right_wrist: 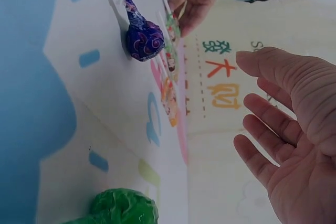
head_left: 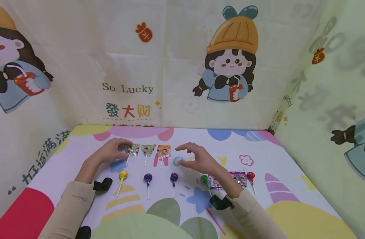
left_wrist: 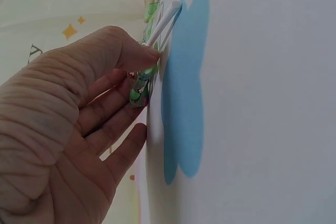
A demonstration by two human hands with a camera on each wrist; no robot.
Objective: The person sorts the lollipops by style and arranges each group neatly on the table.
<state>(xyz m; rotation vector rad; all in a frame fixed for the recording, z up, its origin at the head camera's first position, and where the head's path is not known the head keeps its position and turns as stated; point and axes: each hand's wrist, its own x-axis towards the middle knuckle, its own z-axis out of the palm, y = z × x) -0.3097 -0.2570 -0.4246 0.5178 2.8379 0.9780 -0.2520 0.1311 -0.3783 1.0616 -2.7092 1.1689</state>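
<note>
A pale curtain printed with cartoon girls hangs behind and beside me, and in front of me runs a white table covered in coloured shapes. Starting at the left, my left hand is at the back row, thumb and fingers pinching the first green flat-wrapped lollipop, whose stick points toward me. Nearer me, a yellow ball lollipop lies below it. Next in the back row comes a second green flat-wrapped lollipop, with a purple ball lollipop in front of it; then an orange flat-wrapped one, and slightly right of that, nearer me, another purple ball lollipop. Past the orange one, my right hand hangs with thumb and fingers spread apart and nothing between them. Nearer me again lie a green ball lollipop, some purple flat wrappers partly hidden by my forearm, so I can't count them, and a red ball lollipop at the far right. I'd judge I'm partway through lining up sweets: three flat ones stand in a tidy back row, the first perhaps being straightened, while the purple wrappers seem left to sort.
</note>
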